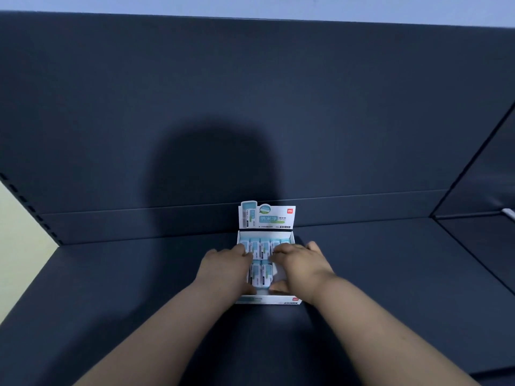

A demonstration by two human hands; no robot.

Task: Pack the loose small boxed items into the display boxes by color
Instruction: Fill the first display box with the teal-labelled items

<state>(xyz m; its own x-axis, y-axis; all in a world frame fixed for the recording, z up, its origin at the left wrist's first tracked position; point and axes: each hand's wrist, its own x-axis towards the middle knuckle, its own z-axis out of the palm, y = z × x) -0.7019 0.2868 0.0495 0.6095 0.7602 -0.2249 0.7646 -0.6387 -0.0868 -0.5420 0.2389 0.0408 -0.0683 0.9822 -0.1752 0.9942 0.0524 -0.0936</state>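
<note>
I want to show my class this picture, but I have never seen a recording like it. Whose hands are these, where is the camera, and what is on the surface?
There is no machine here. A person wears one camera on the head, looking forward and down, so you see their own arms. The left hand and right hand both reach into a white display box on a dark blue shelf. Its printed lid stands upright at the back. Inside lie small light-blue boxed items in rows. The fingers rest on these; whether they actually grip one cannot be seen.
</note>
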